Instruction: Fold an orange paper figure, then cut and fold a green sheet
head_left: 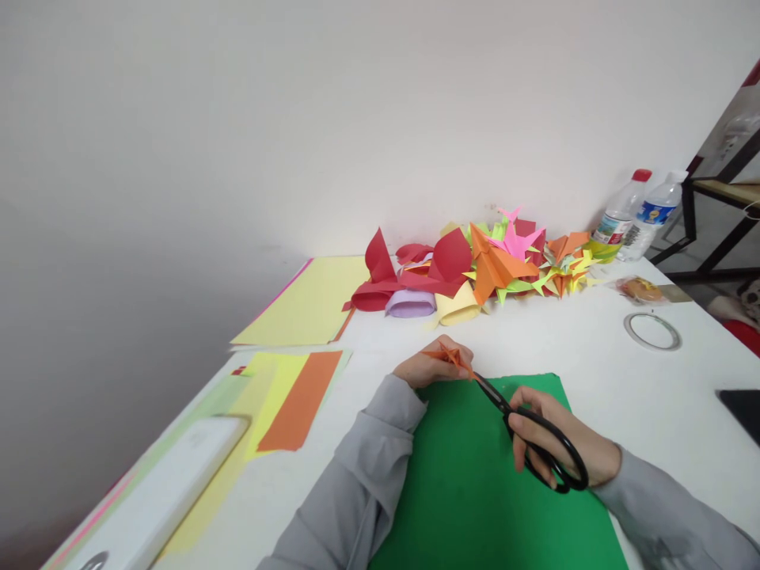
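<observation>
a plain pale wall (380, 103) backs the white worktop (682, 412), where a heap of coloured paper shapes (495, 261) sits at the far side, and a ring of tape (651, 331) lies near the right edge. the left hand (432, 364) is closed round a small orange folded paper (454, 356), pinching it just above the far edge of a green sheet (475, 483). the right hand (558, 435) grips the black-handled scissors (503, 404), with fingers through the loops; their tips meet the near right point of the folded paper. whether the blades are biting or only touching, i cannot tell.

for a clean snip, i'd pinch the folds flat and firm close to the cut, keep the left fingertips back from the blades, and close the scissors slowly, turning the paper rather than the wrist.

the folded paper looks crisp and star-like, with narrow points and sharp creases; its lower part is hidden by the left hand.
</observation>
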`<state>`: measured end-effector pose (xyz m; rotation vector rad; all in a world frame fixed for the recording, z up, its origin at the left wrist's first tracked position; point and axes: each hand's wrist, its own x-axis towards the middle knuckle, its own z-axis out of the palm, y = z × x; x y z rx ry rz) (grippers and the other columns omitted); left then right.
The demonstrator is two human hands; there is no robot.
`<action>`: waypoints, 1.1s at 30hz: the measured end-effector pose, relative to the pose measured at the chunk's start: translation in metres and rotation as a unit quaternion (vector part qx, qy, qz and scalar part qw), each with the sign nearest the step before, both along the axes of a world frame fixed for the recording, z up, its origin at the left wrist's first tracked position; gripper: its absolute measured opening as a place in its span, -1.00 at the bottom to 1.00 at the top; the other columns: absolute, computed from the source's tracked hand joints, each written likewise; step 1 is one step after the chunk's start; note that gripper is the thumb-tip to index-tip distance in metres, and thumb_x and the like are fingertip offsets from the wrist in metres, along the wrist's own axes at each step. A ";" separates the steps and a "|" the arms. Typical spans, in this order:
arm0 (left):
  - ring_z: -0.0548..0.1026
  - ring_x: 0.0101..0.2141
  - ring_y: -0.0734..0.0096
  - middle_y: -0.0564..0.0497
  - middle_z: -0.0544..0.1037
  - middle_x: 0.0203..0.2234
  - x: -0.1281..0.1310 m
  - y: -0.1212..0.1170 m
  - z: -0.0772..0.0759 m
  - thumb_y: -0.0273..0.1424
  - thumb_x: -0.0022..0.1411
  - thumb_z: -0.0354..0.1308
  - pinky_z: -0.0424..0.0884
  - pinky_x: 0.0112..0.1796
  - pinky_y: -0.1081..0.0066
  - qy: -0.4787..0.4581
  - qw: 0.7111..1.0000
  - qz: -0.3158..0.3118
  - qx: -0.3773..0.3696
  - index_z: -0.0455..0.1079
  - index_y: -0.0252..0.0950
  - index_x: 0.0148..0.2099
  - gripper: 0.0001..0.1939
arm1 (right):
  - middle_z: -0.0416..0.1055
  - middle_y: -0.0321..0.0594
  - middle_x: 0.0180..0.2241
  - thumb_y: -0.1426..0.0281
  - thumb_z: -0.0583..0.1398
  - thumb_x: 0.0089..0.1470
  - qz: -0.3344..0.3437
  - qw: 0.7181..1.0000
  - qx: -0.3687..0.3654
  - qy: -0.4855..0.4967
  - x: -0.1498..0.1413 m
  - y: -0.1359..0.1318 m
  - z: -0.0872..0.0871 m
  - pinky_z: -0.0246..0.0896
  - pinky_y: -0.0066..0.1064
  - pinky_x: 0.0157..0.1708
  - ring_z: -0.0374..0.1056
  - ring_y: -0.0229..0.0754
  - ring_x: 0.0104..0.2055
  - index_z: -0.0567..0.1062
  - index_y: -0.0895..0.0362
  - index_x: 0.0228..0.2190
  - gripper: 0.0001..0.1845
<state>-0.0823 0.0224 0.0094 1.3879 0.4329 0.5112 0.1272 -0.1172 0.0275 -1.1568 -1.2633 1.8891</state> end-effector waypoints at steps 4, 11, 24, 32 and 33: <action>0.20 -0.63 0.57 0.04 0.34 -0.68 0.001 -0.002 0.002 -0.29 -0.13 0.42 -0.06 -0.59 0.46 0.007 1.000 0.013 -0.015 0.54 -0.41 -0.53 -0.75 | 0.44 -0.31 -0.66 -0.13 0.12 0.04 -0.024 0.999 -0.012 -0.022 -0.001 0.000 -0.002 -0.03 -0.64 -0.87 0.15 -0.43 -0.82 0.20 0.12 -0.47 -0.45; 0.24 -0.60 0.55 0.02 0.37 -0.66 0.002 -0.001 0.002 -0.27 -0.13 0.43 0.00 -0.57 0.46 0.006 1.000 0.011 -0.008 0.54 -0.42 -0.53 -0.72 | 0.50 -0.27 -0.62 -0.16 0.22 -0.11 -0.012 0.997 -0.076 0.004 0.000 0.000 0.000 -0.01 -0.61 -0.89 0.10 -0.41 -0.84 0.23 0.13 -0.31 -0.36; 0.25 -0.59 0.53 0.01 0.39 -0.64 0.002 -0.001 0.003 -0.28 -0.08 0.41 0.05 -0.54 0.45 0.003 1.000 -0.005 0.007 0.56 -0.41 -0.49 -0.75 | 0.20 -0.53 -0.80 -0.24 -0.06 0.05 0.020 1.000 -0.006 -0.016 -0.002 -0.005 -0.001 -0.28 -0.62 -0.87 -0.13 -0.47 -0.87 0.29 0.16 -0.26 -0.30; 0.24 -0.56 0.53 0.05 0.37 -0.64 0.001 0.001 0.000 -0.34 -0.02 0.38 0.09 -0.48 0.43 0.004 0.999 -0.039 0.034 0.56 -0.38 -0.47 -0.82 | 0.21 -0.52 -0.78 -0.25 -0.12 0.07 0.057 0.998 -0.001 -0.029 -0.003 -0.004 -0.002 -0.23 -0.64 -0.85 -0.10 -0.48 -0.86 0.29 0.15 -0.28 -0.29; 0.25 -0.56 0.53 0.05 0.37 -0.64 0.001 0.002 -0.001 -0.35 0.00 0.37 0.08 -0.48 0.43 0.001 0.998 -0.042 0.035 0.57 -0.38 -0.46 -0.83 | 0.21 -0.51 -0.78 -0.25 -0.11 0.07 0.055 0.998 -0.001 -0.028 -0.003 -0.003 -0.001 -0.23 -0.64 -0.86 -0.10 -0.47 -0.86 0.30 0.16 -0.27 -0.29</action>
